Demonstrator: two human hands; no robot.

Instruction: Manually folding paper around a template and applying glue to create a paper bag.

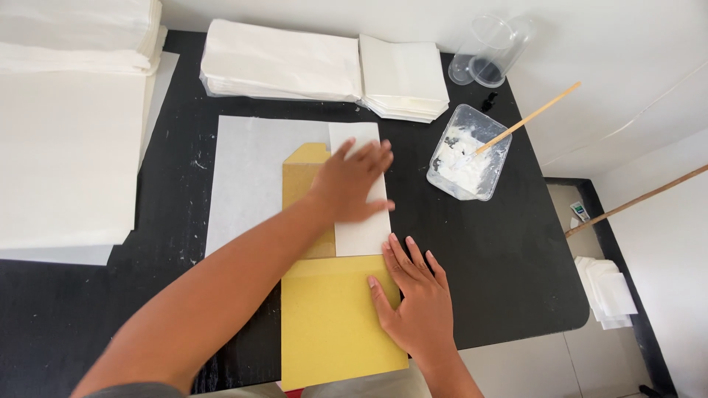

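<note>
bright, even daylight; soft shadows under hands, white paper nr blown out, slight wide-angle bend at edges.

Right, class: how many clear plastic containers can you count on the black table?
2. A rectangular tub of white paste with a wooden stick in it sits right of the left hand. An empty round cup lies at the table's far edge. None appear hidden.

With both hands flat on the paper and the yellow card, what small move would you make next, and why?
Probably slide the left hand along the white paper strip, pressing it down, while the right hand holds the yellow card; the strip lies folded over the card template.
</note>
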